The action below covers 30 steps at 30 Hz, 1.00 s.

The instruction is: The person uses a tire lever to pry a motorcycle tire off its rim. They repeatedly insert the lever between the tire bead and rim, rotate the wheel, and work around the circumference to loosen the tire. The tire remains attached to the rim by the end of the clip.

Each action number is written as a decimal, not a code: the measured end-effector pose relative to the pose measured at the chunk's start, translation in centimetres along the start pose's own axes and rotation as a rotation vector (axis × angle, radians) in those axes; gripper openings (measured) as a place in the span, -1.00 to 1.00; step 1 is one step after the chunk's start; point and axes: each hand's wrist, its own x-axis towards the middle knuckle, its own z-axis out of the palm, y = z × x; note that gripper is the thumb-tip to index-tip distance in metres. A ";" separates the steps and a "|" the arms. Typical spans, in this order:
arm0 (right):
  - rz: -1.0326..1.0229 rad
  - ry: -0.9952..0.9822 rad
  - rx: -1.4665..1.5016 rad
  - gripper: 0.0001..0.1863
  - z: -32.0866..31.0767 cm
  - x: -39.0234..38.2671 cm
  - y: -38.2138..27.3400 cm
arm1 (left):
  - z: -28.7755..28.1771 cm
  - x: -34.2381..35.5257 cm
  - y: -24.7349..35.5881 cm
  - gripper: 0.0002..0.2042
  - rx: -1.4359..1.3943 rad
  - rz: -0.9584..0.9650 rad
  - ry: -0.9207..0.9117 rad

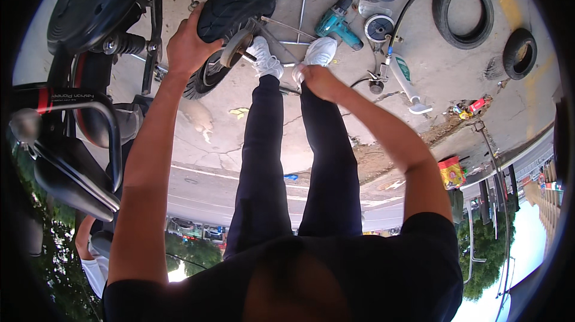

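Note:
A black-tyred scooter wheel (236, 8) stands tilted on the ground, left of my white shoes (263, 58). My left hand (191, 43) grips the tyre's near-left side, the thumb on the sidewall. A round metal brake part (237, 48) sits at the hub. My right hand (321, 82) is closed round the near end of a long thin tyre lever (280, 42), whose far end reaches the wheel's rim. A second thin metal bar (287, 27) also extends from the rim toward my right shoe. The lever's tip against the tyre is hard to make out.
A teal cordless drill (338, 23) and a T-shaped metal wrench (304, 8) lie beyond my feet. To the right are a small wheel (378, 27), a black hose (413, 2), a white bottle (407, 79) and two loose tyres (436, 11). A scooter (96, 11) stands left.

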 end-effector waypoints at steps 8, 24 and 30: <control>0.272 -0.368 -0.440 -0.27 -13.8 3.4 -5.8 | 1.3 -0.3 -1.0 -0.14 -0.013 0.057 0.124; -0.329 -0.103 -0.979 -0.29 -22.2 18.1 -3.9 | 1.3 -0.9 -0.9 -0.18 0.027 -0.032 0.116; -0.116 0.140 0.018 -0.32 -0.9 7.9 13.8 | 1.4 0.1 -0.7 -0.19 0.054 0.071 0.177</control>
